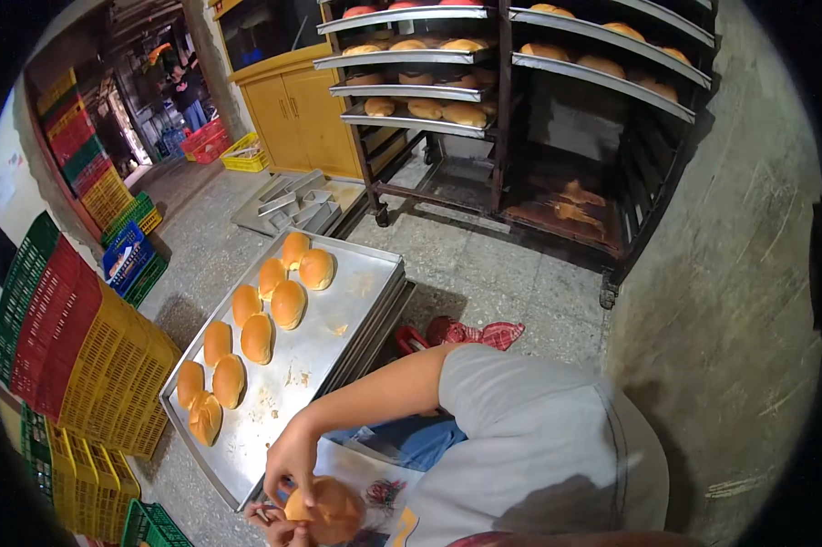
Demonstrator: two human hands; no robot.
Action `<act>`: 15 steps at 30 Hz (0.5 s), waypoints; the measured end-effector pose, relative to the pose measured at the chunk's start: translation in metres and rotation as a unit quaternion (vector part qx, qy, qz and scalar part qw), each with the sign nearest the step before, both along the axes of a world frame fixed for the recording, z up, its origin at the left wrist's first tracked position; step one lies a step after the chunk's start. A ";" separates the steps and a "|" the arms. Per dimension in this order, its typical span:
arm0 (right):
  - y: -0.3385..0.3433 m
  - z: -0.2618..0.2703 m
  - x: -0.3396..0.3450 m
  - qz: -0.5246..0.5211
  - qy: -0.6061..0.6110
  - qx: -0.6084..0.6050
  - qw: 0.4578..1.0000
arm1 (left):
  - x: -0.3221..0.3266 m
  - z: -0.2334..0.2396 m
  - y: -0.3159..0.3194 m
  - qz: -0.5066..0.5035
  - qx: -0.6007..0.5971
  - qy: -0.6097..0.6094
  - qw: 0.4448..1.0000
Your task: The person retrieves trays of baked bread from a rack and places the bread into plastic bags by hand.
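Observation:
A round golden bread bun (332, 509) is held low in front of my grey shirt, near the bottom of the head view. My right hand (293, 461) reaches over it from above, with its fingertips on the bun's near side. My left hand (274, 525) meets the same side from below, its fingers bent against the bun and partly cut off by the frame. A pale sheet with dark printing (384, 494) lies beside the bun. Several oval buns (288, 305) rest along the far half of a metal baking tray (329, 349), which tops a stack of trays.
Stacked plastic crates (110, 369) stand at left. Behind the trays are metal loaf tins (301, 205) and a wheeled rack (503, 137) loaded with bread. A red checked cloth (476, 333) lies on the floor near my elbow. A person (187, 89) is in the far doorway.

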State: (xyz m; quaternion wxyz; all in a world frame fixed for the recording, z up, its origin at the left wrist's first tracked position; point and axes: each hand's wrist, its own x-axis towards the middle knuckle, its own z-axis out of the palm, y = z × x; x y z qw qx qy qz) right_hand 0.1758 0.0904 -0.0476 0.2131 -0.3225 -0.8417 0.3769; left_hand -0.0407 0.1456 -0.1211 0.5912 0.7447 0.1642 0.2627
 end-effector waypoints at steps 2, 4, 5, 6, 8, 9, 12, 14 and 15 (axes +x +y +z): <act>-0.006 0.011 -0.007 0.004 -0.072 -0.017 0.997 | 0.001 0.004 0.003 0.013 0.002 -0.003 1.000; -0.020 0.024 -0.022 0.117 -0.080 -0.045 0.989 | 0.003 0.011 0.007 0.021 0.008 -0.012 1.000; -0.027 0.024 -0.028 0.188 -0.030 -0.077 0.979 | 0.007 0.015 0.010 0.026 0.013 -0.021 0.999; -0.032 0.037 -0.027 0.132 -0.121 -0.041 0.983 | 0.008 0.018 0.013 0.033 0.018 -0.028 0.999; -0.037 0.056 -0.019 0.083 -0.211 -0.006 0.974 | 0.009 0.024 0.017 0.048 0.018 -0.039 0.998; -0.039 0.060 -0.018 0.079 -0.209 0.019 0.975 | 0.009 0.027 0.018 0.052 0.020 -0.042 0.998; -0.042 0.057 -0.023 0.044 -0.162 -0.040 0.985 | 0.010 0.031 0.017 0.048 0.017 -0.045 0.998; -0.046 0.059 -0.017 -0.044 0.010 -0.155 0.987 | 0.009 0.031 0.015 0.042 0.006 -0.040 0.998; -0.038 0.054 -0.014 -0.027 0.010 -0.155 0.987 | -0.001 0.028 0.011 0.045 -0.006 -0.038 0.998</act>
